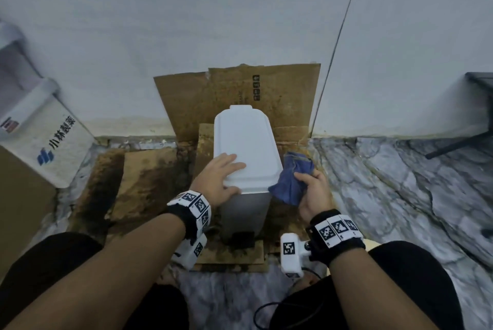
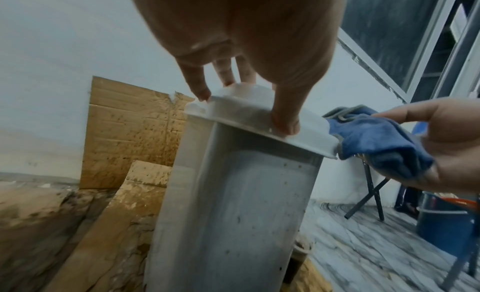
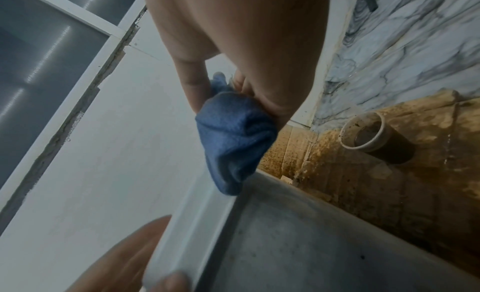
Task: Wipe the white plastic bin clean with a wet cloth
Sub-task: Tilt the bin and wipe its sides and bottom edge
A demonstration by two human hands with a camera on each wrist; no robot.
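The white plastic bin [image 1: 245, 148] stands upright on wet cardboard, its lid closed and its grey front wall [image 2: 233, 204] speckled with dirt. My left hand [image 1: 229, 176] lies flat on the near part of the lid, fingers straight on top and thumb [image 2: 285, 123] pressing the front rim. Just right of the lid's near corner, my right hand [image 1: 309, 177] grips a bunched blue cloth [image 1: 290, 180]. The cloth [image 3: 233, 136] hangs from my fingers and touches the lid's edge [image 3: 192, 224].
Stained brown cardboard [image 1: 234, 89] leans on the white wall behind the bin, and more [image 1: 149, 169] covers the floor. A dirty brown cup [image 3: 376, 136] sits right of the bin. Farther right are marble floor [image 1: 386, 183], a dark table leg [image 1: 458, 143] and a blue bucket [image 2: 446, 220].
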